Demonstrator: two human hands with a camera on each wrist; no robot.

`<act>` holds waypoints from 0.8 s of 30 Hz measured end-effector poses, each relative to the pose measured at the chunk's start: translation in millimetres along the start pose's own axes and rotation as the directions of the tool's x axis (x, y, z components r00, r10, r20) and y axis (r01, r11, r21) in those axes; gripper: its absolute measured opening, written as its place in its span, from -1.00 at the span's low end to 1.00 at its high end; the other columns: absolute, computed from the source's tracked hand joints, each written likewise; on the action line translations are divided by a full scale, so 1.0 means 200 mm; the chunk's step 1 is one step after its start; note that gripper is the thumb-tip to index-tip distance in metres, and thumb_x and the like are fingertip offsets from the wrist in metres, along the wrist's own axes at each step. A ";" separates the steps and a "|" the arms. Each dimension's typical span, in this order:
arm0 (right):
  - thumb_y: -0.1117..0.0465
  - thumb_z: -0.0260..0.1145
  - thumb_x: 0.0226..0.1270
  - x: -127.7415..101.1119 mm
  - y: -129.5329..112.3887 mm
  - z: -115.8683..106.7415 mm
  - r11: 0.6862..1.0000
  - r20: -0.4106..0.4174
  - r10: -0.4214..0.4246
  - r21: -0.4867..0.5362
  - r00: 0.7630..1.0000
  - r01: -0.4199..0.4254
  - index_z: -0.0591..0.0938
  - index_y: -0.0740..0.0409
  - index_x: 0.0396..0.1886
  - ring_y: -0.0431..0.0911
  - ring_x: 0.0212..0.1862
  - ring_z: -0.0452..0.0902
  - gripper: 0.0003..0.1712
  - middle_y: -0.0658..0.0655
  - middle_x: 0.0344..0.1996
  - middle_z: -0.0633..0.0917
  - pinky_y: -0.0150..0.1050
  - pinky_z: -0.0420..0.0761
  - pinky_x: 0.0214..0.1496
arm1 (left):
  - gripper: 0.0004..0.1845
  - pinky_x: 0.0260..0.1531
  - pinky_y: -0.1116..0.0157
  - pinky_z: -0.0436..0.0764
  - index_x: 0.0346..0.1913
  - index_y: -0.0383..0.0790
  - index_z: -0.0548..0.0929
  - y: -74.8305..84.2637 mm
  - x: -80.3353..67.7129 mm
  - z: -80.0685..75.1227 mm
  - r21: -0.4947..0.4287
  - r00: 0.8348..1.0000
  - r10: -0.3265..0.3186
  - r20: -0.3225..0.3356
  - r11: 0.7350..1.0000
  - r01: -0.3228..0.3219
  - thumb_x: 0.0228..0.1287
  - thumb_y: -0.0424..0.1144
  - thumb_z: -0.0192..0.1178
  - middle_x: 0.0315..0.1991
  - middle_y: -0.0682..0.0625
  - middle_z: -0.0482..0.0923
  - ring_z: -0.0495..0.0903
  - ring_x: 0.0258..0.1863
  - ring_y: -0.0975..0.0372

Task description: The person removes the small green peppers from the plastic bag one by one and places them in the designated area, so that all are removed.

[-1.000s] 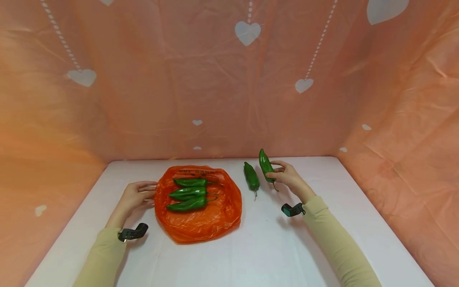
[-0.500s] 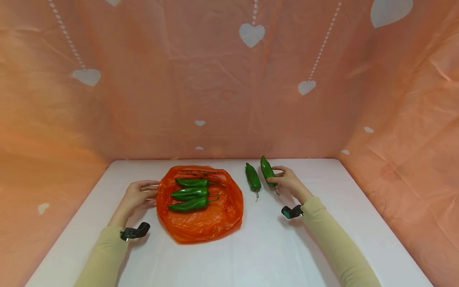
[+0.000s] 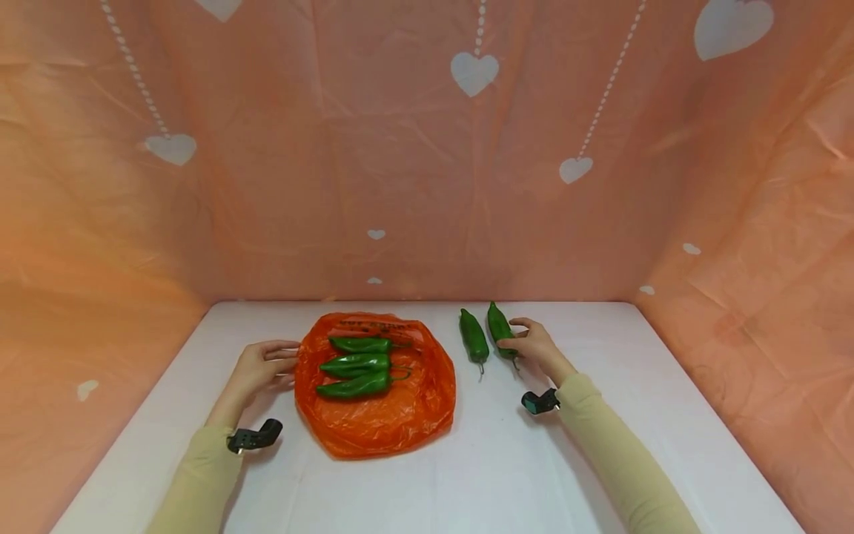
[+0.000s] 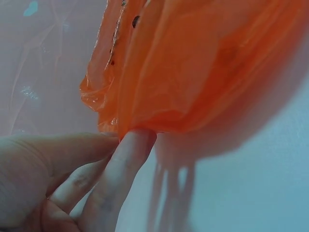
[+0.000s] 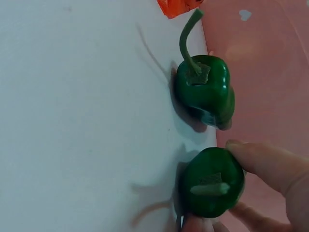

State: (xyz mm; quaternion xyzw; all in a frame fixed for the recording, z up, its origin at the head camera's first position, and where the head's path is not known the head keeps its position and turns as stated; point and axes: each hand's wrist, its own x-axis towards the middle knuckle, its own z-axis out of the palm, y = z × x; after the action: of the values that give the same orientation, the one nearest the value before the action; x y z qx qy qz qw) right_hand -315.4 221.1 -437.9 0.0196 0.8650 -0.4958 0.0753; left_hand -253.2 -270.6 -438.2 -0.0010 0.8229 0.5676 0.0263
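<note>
My right hand (image 3: 534, 347) holds a green pepper (image 3: 499, 322) at its stem end, low at the table's back; in the right wrist view, thumb and fingers grip the sides of this pepper (image 5: 212, 181). Just left of it, a second green pepper (image 3: 474, 337) lies roughly parallel, stem toward me. An orange plastic bag (image 3: 380, 437) is spread with its mouth up. Inside lie three green peppers (image 3: 356, 365), side by side, stems to the right. At the bag's left rim, my left hand (image 3: 256, 368) pinches the thin orange plastic (image 4: 169, 92) between its fingertips.
The white table (image 3: 373, 497) ends at the back against an orange curtain (image 3: 414, 163) printed with hearts. The curtain also hangs along both sides. A dark camera mount sits on each wrist, the left mount (image 3: 253, 437) close to the bag.
The right hand has lowered its pepper toward the table, beside the other loose one. My left hand stays at the bag's rim. The head view has shifted slightly.
</note>
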 end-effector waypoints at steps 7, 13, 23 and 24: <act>0.17 0.44 0.12 0.00 -0.01 0.02 0.999 -0.022 0.006 -0.053 1.000 -0.007 0.36 0.32 0.30 0.16 0.06 0.49 -0.22 0.44 0.07 0.51 -0.15 0.61 -0.08 | -0.59 -0.37 0.20 0.70 0.19 -0.53 0.44 0.00 0.00 0.00 -0.017 0.999 -0.033 -0.009 0.999 0.033 0.33 -0.41 0.13 -0.07 -0.37 0.60 0.69 -0.40 0.15; 0.17 0.46 0.10 0.00 -0.01 0.02 0.996 -0.042 -0.006 -0.092 0.999 0.002 0.38 0.34 0.28 0.17 0.04 0.50 -0.23 0.44 0.05 0.53 -0.14 0.61 -0.08 | -0.60 -0.41 0.22 0.70 0.16 -0.55 0.46 -0.01 0.02 0.02 -0.008 1.000 0.000 -0.012 1.000 0.000 0.29 -0.44 0.14 -0.13 -0.33 0.63 0.68 -0.44 0.18; 0.15 0.45 0.12 0.00 -0.03 0.03 0.995 -0.029 0.005 -0.101 1.000 -0.008 0.36 0.38 0.28 0.21 0.10 0.45 -0.21 0.48 0.11 0.47 -0.08 0.60 -0.04 | -0.60 -0.38 0.25 0.70 0.16 -0.56 0.46 0.01 0.02 0.01 0.025 1.000 0.013 -0.018 1.000 -0.012 0.30 -0.45 0.15 -0.08 -0.40 0.59 0.68 -0.41 0.20; 0.15 0.45 0.12 -0.01 -0.03 0.03 0.995 -0.025 0.010 -0.098 1.000 -0.012 0.35 0.38 0.28 0.21 0.11 0.45 -0.21 0.48 0.13 0.46 -0.07 0.59 -0.02 | -0.60 -0.37 0.25 0.70 0.16 -0.55 0.46 0.01 0.02 0.01 0.029 1.000 0.012 -0.018 1.000 -0.011 0.30 -0.45 0.15 -0.07 -0.40 0.59 0.67 -0.41 0.21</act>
State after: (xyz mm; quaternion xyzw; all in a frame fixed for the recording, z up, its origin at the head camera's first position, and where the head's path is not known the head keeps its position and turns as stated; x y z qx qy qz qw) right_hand -313.7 211.7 -435.2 0.0266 0.8890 -0.4521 0.0683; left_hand -257.4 -268.1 -437.4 -0.0013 0.8311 0.5559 0.0154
